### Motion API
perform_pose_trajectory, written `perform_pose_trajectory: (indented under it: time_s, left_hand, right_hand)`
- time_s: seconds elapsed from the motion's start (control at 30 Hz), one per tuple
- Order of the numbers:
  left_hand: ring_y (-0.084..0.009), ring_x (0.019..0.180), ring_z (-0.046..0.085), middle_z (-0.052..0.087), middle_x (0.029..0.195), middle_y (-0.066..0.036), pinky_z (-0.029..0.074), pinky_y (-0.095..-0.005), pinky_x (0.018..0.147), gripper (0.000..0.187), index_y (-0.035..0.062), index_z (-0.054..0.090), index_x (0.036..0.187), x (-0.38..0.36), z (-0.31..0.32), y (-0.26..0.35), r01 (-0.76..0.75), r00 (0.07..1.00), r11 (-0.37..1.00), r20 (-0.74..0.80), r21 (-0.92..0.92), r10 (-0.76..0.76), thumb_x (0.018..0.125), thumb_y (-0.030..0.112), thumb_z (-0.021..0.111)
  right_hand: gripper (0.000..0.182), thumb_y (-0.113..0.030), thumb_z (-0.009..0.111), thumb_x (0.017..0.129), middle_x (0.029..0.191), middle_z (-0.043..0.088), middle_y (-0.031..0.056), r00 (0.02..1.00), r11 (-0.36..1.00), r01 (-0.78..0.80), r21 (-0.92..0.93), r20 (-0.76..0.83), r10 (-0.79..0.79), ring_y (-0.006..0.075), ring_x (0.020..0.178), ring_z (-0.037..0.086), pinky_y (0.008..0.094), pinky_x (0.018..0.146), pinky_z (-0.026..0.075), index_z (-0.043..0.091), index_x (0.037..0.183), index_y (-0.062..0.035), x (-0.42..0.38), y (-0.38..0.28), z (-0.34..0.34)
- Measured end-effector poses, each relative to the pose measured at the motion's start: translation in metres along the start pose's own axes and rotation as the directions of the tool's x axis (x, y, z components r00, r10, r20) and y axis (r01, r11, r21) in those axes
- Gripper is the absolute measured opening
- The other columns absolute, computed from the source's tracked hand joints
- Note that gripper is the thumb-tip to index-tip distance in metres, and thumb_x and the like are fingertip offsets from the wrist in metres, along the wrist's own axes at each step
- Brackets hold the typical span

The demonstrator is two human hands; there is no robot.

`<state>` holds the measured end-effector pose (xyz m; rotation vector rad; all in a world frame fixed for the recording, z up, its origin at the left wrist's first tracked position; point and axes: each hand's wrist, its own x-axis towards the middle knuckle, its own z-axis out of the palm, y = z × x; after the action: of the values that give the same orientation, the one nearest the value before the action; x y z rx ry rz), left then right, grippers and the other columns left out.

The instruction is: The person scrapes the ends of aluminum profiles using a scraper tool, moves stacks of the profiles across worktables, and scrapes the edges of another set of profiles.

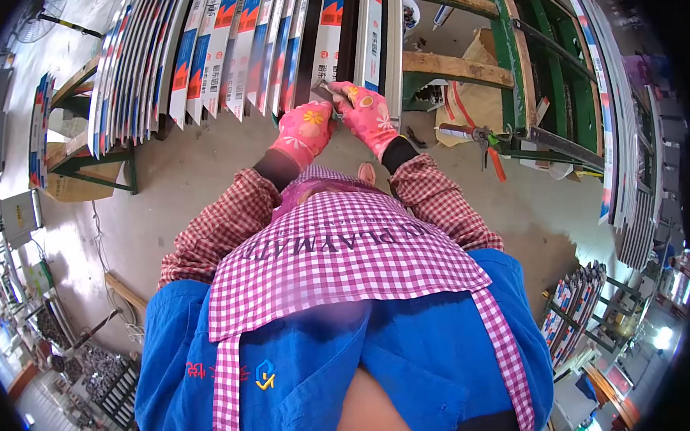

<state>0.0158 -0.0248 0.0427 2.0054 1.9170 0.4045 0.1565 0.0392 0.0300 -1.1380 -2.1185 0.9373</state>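
Two hands in pink flowered gloves meet at the near end of a labelled metal strip [330, 33], which lies in a row pointing away from the wearer. The left hand [307, 129] is curled nearly closed, its fingertips turned inward; the right hand [365, 114] is bent close beside it, thumb and fingers drawn together near a small greyish piece [322, 85]. The gloves hide the contact, so whether either hand truly grips anything cannot be told. The step in hand looks like close two-handed work at the strip's end; the next move seems to call for small fingertip motion while that end is kept steady. Just left, other labelled strips [231, 54] stand side by side, their pointed ends jutting toward the wearer and leaving little sideways room. Just right is a pale strip [372, 34], then a green frame [518, 58] with wooden rails [456, 68] and open gaps between them. A caulking gun [477, 134] sits by the frame's near left corner. Toward the wearer, bare floor [202, 176] gives the forearms free space to draw back.
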Motion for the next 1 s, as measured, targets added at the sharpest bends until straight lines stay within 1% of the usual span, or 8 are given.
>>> perform_pose_trajectory:
  time_s: [0.23, 0.37, 0.43, 0.57, 0.63, 0.7, 0.8, 1.0]
  left_hand:
    - [-0.0312, 0.077, 0.060, 0.059, 0.079, -0.012, 0.049, -0.0415, 0.063, 0.011, 0.0081, 0.055, 0.086, 0.037, -0.025, -0.027, -0.134, 0.938, 0.913, -0.249, 0.386, 0.243, 0.079, 0.016, 0.054]
    - [-0.0109, 0.069, 0.059, 0.062, 0.079, -0.001, 0.047, -0.0252, 0.062, 0.012, 0.0041, 0.054, 0.081, 0.083, -0.148, -0.052, -0.102, 0.810, 0.942, -0.576, -0.319, -0.108, 0.086, 0.015, 0.055]
    - [-0.0064, 0.068, 0.055, 0.062, 0.077, 0.000, 0.044, -0.0233, 0.061, 0.010, 0.0044, 0.058, 0.085, 0.087, -0.176, -0.065, -0.231, 0.889, 0.550, -0.404, -0.802, -0.215, 0.085, 0.015, 0.057]
    - [-0.0079, 0.062, 0.051, 0.061, 0.076, -0.002, 0.039, -0.0197, 0.056, 0.013, 0.0052, 0.058, 0.092, 0.017, -0.124, -0.053, -0.032, 0.972, 0.442, -0.130, -0.896, -0.193, 0.080, 0.010, 0.058]
    - [-0.0088, 0.059, 0.052, 0.058, 0.069, -0.003, 0.042, -0.0214, 0.054, 0.026, 0.0000, 0.060, 0.101, -0.029, -0.081, -0.031, 0.144, 0.950, 0.013, 0.134, -0.989, -0.282, 0.077, 0.007, 0.057]
    - [-0.0090, 0.056, 0.052, 0.058, 0.069, -0.003, 0.041, -0.0220, 0.050, 0.034, -0.0008, 0.059, 0.109, -0.059, -0.044, -0.047, 0.498, 0.857, 0.185, 0.447, -0.847, -0.257, 0.076, 0.008, 0.057]
    - [-0.0118, 0.057, 0.055, 0.060, 0.071, -0.006, 0.042, -0.0209, 0.050, 0.044, -0.0022, 0.050, 0.120, -0.066, -0.028, -0.043, 0.477, 0.850, -0.063, 0.478, -0.877, -0.222, 0.078, 0.007, 0.056]
    - [-0.0141, 0.061, 0.057, 0.061, 0.074, -0.007, 0.047, -0.0269, 0.056, 0.043, -0.0041, 0.050, 0.119, -0.018, -0.016, 0.012, 0.501, 0.865, 0.360, 0.475, -0.787, -0.165, 0.079, 0.008, 0.055]
  right_hand:
    - [0.025, -0.018, 0.057, 0.087, 0.094, 0.066, 0.0143, 0.996, 0.993, -0.003, -0.119, 0.085, 0.014, 0.0261, 0.086, 0.065, 0.0329, 0.077, 0.049, 0.063, 0.110, -0.0083, 0.005, -0.004, -0.003]
    - [0.022, -0.018, 0.057, 0.086, 0.089, 0.066, 0.0124, 0.998, 0.997, -0.063, 0.050, 0.011, 0.063, 0.0282, 0.081, 0.064, 0.0364, 0.073, 0.050, 0.064, 0.106, -0.0122, -0.002, 0.000, 0.002]
    - [0.022, -0.019, 0.057, 0.086, 0.088, 0.067, 0.0121, 0.999, 0.998, -0.046, 0.032, -0.004, 0.046, 0.0275, 0.081, 0.065, 0.0357, 0.072, 0.050, 0.064, 0.106, -0.0119, -0.001, -0.002, 0.001]
    - [0.023, -0.019, 0.057, 0.086, 0.092, 0.067, 0.0110, 0.993, 0.991, -0.114, 0.076, 0.014, 0.114, 0.0245, 0.083, 0.065, 0.0331, 0.074, 0.049, 0.064, 0.106, -0.0105, 0.000, -0.002, -0.005]
    - [0.025, -0.018, 0.057, 0.086, 0.093, 0.067, 0.0109, 0.975, 0.959, -0.221, 0.177, 0.005, 0.223, 0.0211, 0.084, 0.064, 0.0306, 0.075, 0.049, 0.063, 0.108, -0.0085, -0.009, -0.006, -0.018]
    - [0.027, -0.016, 0.057, 0.086, 0.094, 0.067, 0.0108, 0.945, 0.909, -0.319, 0.269, 0.012, 0.328, 0.0177, 0.085, 0.064, 0.0282, 0.077, 0.048, 0.062, 0.110, -0.0065, -0.022, -0.008, -0.034]
    - [0.027, -0.012, 0.058, 0.086, 0.087, 0.065, 0.0044, 0.924, 0.851, -0.344, 0.398, -0.017, 0.382, 0.0100, 0.073, 0.057, 0.0232, 0.067, 0.046, 0.061, 0.111, -0.0024, -0.044, 0.013, -0.037]
    - [0.027, -0.011, 0.057, 0.089, 0.076, 0.054, -0.0047, 0.869, 0.696, -0.421, 0.582, 0.038, 0.494, 0.0007, 0.060, 0.043, 0.0166, 0.052, 0.034, 0.059, 0.115, -0.0042, -0.062, 0.005, -0.043]
